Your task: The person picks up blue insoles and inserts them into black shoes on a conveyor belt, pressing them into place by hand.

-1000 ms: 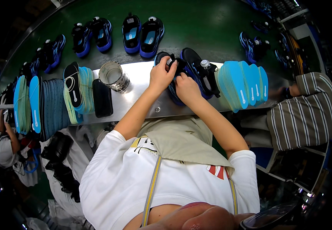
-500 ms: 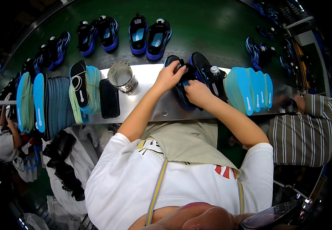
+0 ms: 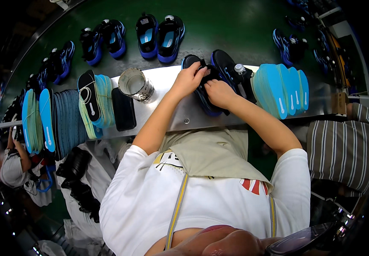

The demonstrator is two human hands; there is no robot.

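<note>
In the head view, both hands work on one black and blue shoe [image 3: 208, 91] lying on the steel shelf [image 3: 184, 115], and that shoe serves as the landmark for all the rest. The left hand [image 3: 188, 80] clasps the shoe's upper edge near the opening, its fingers curled over the rim and gripping it; the right hand [image 3: 219, 93] lies on the shoe just beside the left, its fingers bent down into or against the opening, though whether they pinch an insole or only press on the shoe is hidden by the hand itself. Touching the shoe on its right lies a second black shoe [image 3: 231, 70] with a small white-capped bottle [image 3: 239, 68] resting against it. Further right of that stands a fanned stack of turquoise insoles [image 3: 280, 87]. To the shoe's left sit a clear round container [image 3: 135, 84], a flat black pad [image 3: 123, 109], and more insoles [image 3: 95, 104] on edge. Beyond the shoe, on the green belt [image 3: 227, 30], pairs of finished blue shoes [image 3: 159, 32] lie well apart from it. By the look of it, the step in hand is fitting or seating something inside the shoe; the next move likely calls for a steady hold with the left hand while the right presses flat along the inside.
</note>
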